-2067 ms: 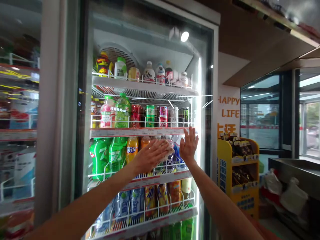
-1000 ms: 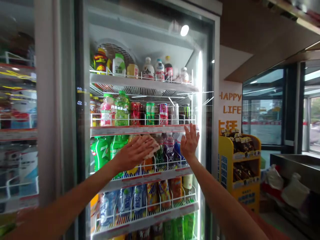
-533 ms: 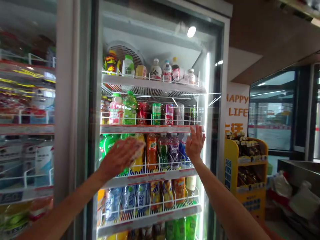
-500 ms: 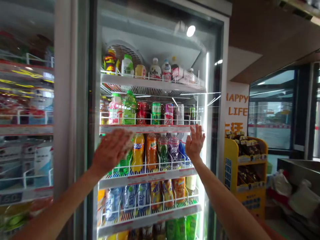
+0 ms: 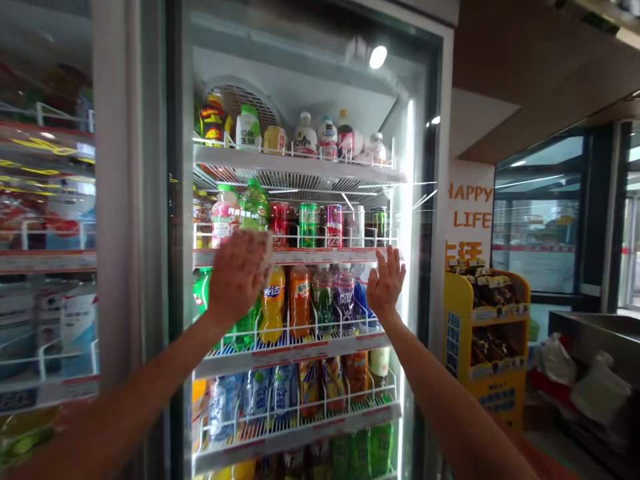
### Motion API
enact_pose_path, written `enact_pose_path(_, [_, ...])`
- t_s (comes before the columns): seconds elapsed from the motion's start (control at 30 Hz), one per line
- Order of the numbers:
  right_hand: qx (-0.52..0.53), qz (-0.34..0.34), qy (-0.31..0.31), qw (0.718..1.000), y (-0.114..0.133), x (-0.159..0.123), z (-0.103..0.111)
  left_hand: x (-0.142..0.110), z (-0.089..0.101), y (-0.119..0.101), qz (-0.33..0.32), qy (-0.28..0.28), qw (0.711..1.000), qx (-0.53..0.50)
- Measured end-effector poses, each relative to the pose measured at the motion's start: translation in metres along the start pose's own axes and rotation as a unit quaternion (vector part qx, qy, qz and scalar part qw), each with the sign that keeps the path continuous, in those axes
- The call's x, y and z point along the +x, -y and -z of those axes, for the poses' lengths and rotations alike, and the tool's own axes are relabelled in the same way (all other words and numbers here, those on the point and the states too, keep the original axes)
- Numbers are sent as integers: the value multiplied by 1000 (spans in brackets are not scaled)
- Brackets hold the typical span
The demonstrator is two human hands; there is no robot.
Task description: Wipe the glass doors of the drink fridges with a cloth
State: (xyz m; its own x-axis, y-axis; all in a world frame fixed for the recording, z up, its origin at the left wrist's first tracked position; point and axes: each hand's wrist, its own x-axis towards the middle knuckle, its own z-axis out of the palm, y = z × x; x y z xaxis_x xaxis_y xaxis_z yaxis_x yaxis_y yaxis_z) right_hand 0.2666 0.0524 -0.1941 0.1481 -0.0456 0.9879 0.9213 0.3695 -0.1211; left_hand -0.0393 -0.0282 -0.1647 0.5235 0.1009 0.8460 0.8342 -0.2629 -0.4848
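My left hand [image 5: 236,279] is smeared by motion, palm toward the glass door [image 5: 320,73] of a drinks fridge. Under its fingers is a pale, pinkish cloth [image 5: 266,245], its edge showing at the right side of the hand. Behind them, inside the fridge, stand a green bottle [image 5: 254,203] and an orange-yellow bottle [image 5: 273,303]. My right hand [image 5: 387,281] rests on the glass near the door's right side, fingers stretched out and holding nothing.
Shelves of bottles and cans fill the fridge, with a red can [image 5: 279,223] on one. Another glass-fronted cabinet [image 5: 47,260] is on the left. To the right stand a yellow display rack [image 5: 457,327], a grey counter [image 5: 595,333] and white plastic bags [image 5: 600,390].
My left hand has swept leftward across the glass with the cloth, away from my right hand, and then a little upward. My right hand stays at the same spot on the door.
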Motion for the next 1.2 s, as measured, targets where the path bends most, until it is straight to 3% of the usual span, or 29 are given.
enact_pose_path(0.1, [2, 1, 6, 1000, 1, 0, 1, -3, -6, -25, -185, 35, 982, 7])
enact_pose_path(0.13, [3, 0, 6, 1000, 1, 0, 2, -1, -7, -30, -211, 48, 976, 9])
enact_pose_path(0.17, [4, -2, 5, 1000, 1, 0, 2, 2, -7, -30, -195, 50, 979, 15])
enact_pose_path(0.27, [5, -4, 4, 1000, 2, 0, 3, 18, -3, -21, -2, -27, 998, 48])
enact_pose_path(0.33, [7, -1, 4, 1000, 2, 0, 4, 22, -3, -21, 34, -48, 997, 52])
enact_pose_path(0.43, [10, 2, 4, 1000, 2, 1, 4, 16, -8, -33, -144, 24, 989, 27])
enact_pose_path(0.5, [10, 3, 3, 1000, 2, 1, 4, 14, -9, -33, -200, 50, 978, 21])
enact_pose_path(0.53, [10, 3, 4, 1000, 2, 1, 4, 16, -8, -28, -170, 43, 984, 27])
enact_pose_path(0.63, [12, 1, 6, 1000, 2, 1, 5, 28, -3, -9, 50, -17, 998, 45])
enact_pose_path(0.67, [13, 0, 6, 1000, 2, 1, 5, 32, -2, -7, 96, -29, 994, 45])
enact_pose_path(0.7, [15, 0, 5, 1000, 2, 1, 5, 34, -3, -7, 99, -25, 994, 43])
enact_pose_path(0.77, [18, -1, 5, 1000, 2, 1, 5, 33, -6, -15, -20, 23, 999, 30])
enact_pose_path(0.83, [19, -1, 8, 1000, 1, 1, 5, 32, -8, -22, -166, 69, 983, 19])
enact_pose_path(0.87, [20, 0, 9, 1000, 1, 1, 4, 32, -8, -22, -185, 71, 980, 20])
enact_pose_path(0.9, [21, 0, 9, 1000, 1, 1, 4, 34, -7, -20, -153, 55, 986, 26])
enact_pose_path(1.0, [23, 3, 8, 1000, 0, 1, 4, 41, -3, -10, 66, -40, 996, 54])
enact_pose_path(1.03, [24, 2, 7, 1000, 0, 1, 4, 42, -3, -10, 88, -58, 993, 56])
enact_pose_path(1.07, [24, 1, 7, 1000, 1, 1, 4, 41, -3, -12, 60, -53, 995, 55])
enact_pose_path(1.17, [26, 1, 6, 1000, 1, 1, 5, 33, -8, -24, -163, 19, 986, 37])
enact_pose_path(1.2, [26, 2, 5, 1000, 1, 1, 5, 32, -9, -25, -194, 36, 980, 37])
